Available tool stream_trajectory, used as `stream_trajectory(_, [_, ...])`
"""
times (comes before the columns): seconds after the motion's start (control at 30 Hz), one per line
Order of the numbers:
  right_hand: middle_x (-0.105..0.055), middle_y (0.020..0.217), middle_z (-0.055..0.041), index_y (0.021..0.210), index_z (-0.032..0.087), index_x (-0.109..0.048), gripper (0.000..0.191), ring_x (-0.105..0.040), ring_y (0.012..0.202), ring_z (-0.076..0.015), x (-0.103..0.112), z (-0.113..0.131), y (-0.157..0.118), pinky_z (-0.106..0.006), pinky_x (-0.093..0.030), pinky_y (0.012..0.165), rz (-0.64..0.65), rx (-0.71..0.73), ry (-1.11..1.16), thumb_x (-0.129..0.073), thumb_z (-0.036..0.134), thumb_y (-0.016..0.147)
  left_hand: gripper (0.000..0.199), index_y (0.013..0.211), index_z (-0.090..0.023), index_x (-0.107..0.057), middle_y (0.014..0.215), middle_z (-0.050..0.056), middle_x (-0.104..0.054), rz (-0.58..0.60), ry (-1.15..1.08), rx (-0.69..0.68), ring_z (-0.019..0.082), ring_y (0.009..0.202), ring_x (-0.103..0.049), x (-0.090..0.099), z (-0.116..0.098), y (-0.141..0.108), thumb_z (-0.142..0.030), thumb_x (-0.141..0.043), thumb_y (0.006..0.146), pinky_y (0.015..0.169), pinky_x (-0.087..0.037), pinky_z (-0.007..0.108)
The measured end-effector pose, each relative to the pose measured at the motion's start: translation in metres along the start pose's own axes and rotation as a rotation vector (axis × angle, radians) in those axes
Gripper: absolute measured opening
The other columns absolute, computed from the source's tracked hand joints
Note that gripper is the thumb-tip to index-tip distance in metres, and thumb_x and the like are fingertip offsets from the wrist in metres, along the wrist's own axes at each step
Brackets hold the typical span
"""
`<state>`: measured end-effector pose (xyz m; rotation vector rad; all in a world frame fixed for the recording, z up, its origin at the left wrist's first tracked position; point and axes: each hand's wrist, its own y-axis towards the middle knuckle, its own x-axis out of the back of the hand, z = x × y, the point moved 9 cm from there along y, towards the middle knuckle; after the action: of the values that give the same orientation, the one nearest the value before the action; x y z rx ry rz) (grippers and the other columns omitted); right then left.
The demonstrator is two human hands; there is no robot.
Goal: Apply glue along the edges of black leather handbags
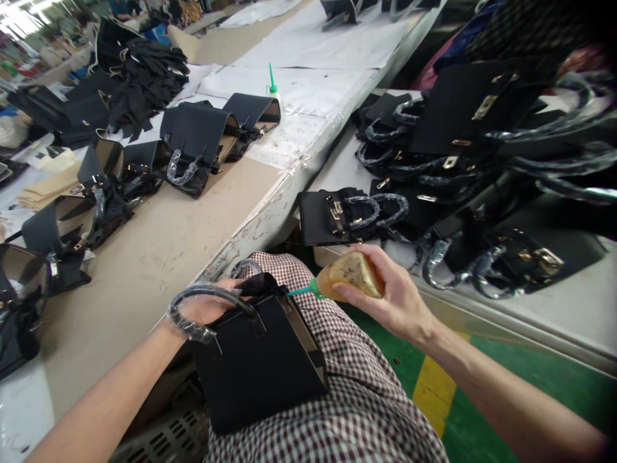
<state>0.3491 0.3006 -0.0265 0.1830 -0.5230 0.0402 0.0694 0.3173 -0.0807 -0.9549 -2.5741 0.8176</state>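
Note:
A black handbag [255,370] rests on my lap over checked cloth, its plastic-wrapped handle [179,307] looped across my left wrist. My left hand [214,303] is closed on the bag's upper edge; its fingers are partly hidden behind the handle and black material. In my right hand [385,289] is a squeeze bottle [354,275] of amber liquid, gripped around its body and tilted sideways. The bottle's thin green nozzle [299,291] points left, and its tip is at the bag's top edge near the open side. Whether liquid is coming out I cannot tell.
On the table [159,241] to my left stand several black handbags [197,138] and a pile of black pieces [144,74]. A second green-tipped bottle [273,87] stands farther back. More finished-looking bags [322,215] crowd the right-hand table. A perforated crate [168,437] sits below.

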Motion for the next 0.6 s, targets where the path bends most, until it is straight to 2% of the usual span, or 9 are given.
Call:
stream_trajectory(0.2, [-0.066,0.1,-0.0062,0.117,0.022,-0.053,0.05,-0.066,0.082,-0.0243,-0.01,-0.001,0.0,-0.04,-0.055,0.076,0.027,0.029,-0.004,-0.074,0.05,0.082,0.026,0.108,-0.013,-0.074,0.108,0.006,-0.076,0.008,-0.021,0.006,0.024,0.099,-0.069,-0.005,-0.004,-0.002,-0.013,-0.06,0.085,0.091,-0.053,0.032])
stream_trajectory(0.4, [-0.067,0.099,-0.0048,0.115,0.022,-0.054,0.045,-0.065,0.081,-0.0227,-0.011,0.001,-0.006,-0.035,-0.054,0.071,0.133,0.028,-0.055,-0.072,0.048,0.084,0.018,0.096,-0.01,-0.073,0.089,0.003,-0.076,-0.008,-0.031,0.012,0.024,0.093,-0.069,-0.008,-0.007,-0.004,-0.01,-0.06,0.083,0.085,-0.055,0.032])
stream_trajectory(0.6, [-0.066,0.095,-0.0021,0.111,0.023,-0.055,0.04,-0.064,0.077,-0.0203,-0.012,0.001,-0.016,-0.032,-0.052,0.067,0.226,0.002,-0.077,-0.072,0.045,0.084,0.016,0.094,-0.01,-0.072,0.091,0.003,-0.076,-0.019,-0.009,0.009,0.023,0.094,-0.069,-0.008,-0.007,-0.005,-0.01,-0.059,0.084,0.085,-0.055,0.032])
